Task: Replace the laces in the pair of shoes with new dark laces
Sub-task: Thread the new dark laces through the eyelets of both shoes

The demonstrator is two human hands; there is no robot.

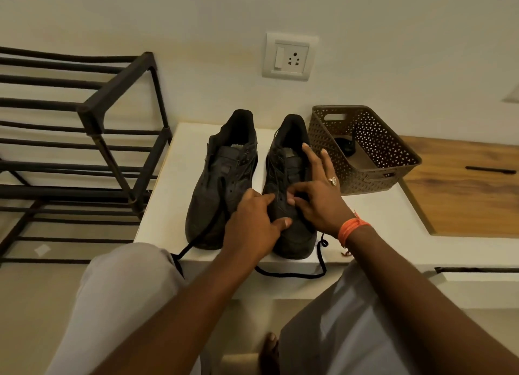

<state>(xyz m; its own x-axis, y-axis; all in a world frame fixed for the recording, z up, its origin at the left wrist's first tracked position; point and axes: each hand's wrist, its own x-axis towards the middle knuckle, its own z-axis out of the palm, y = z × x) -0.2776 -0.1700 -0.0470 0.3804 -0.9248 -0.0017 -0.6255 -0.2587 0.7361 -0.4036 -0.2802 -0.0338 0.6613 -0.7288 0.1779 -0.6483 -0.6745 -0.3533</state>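
Head view looks down on a white ledge [373, 214] set against the wall, and everything sits in relation to it. Two dark shoes stand side by side on the ledge with their toes toward the person: the left shoe [222, 178] near the ledge's left end, and the right shoe [286, 172] just beside it, toward the middle. Both hands work on the right shoe. The left hand [252, 223] rests on its toe area with index finger and thumb stretched forward onto the upper, fingers mostly straight and pressing rather than wrapped around anything. The right hand [320, 195] has its thumb and index finger pinched together at the lower eyelets, apparently on a lace strand, though the dark lace against the dark shoe makes the exact hold hard to see; its other fingers fan out over the tongue. A dark lace [292, 275] hangs off the ledge's front edge below the right shoe in a loose loop. Another dark lace [207, 228] trails from the left shoe over the front edge near the person's knee. A brown perforated basket [373, 178] stands on the ledge just beside the right shoe, with something dark inside. A black metal rack [92, 116] stands off the ledge's left end.
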